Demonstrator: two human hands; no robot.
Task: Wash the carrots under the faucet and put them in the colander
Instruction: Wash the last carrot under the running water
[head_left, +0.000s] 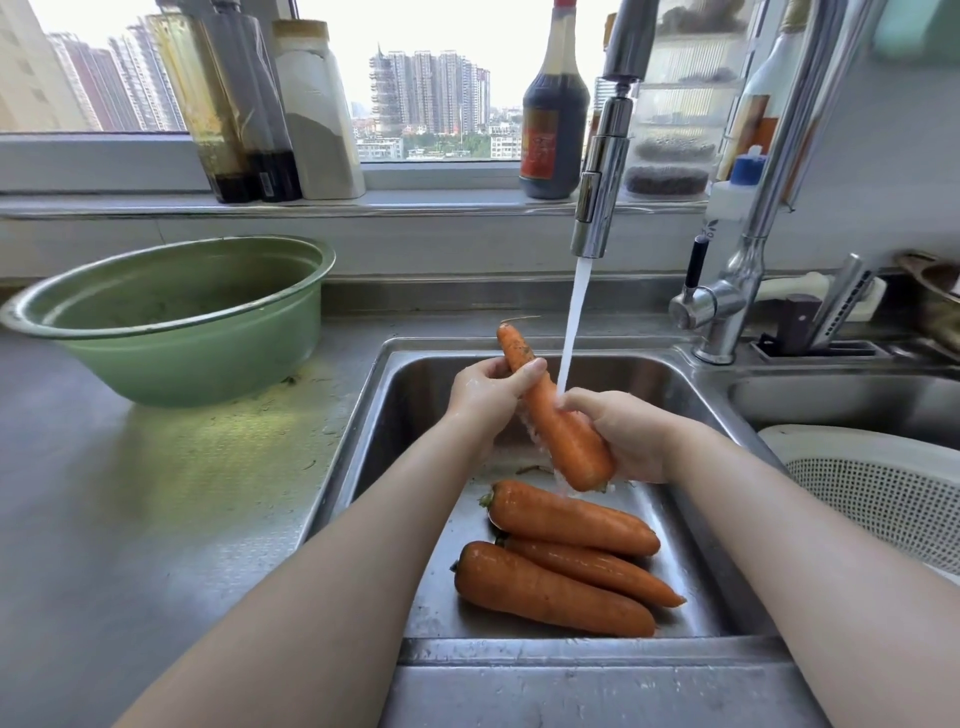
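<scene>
Sink (519, 347), centre frame: left hand (485, 395) and right hand (623, 436) grip one carrot (561, 431) under faucet (602, 171) stream; three carrots (566, 517) wait below; colander (883, 488), right edge, shows none.

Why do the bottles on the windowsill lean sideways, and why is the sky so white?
In the head view, the wide-angle lens bends the edges, so the tall dark glass bottles tilt and the round green plastic basin stretches; daylight through the window washes the sky white; the long orange carrot under the water looks sharp.
</scene>
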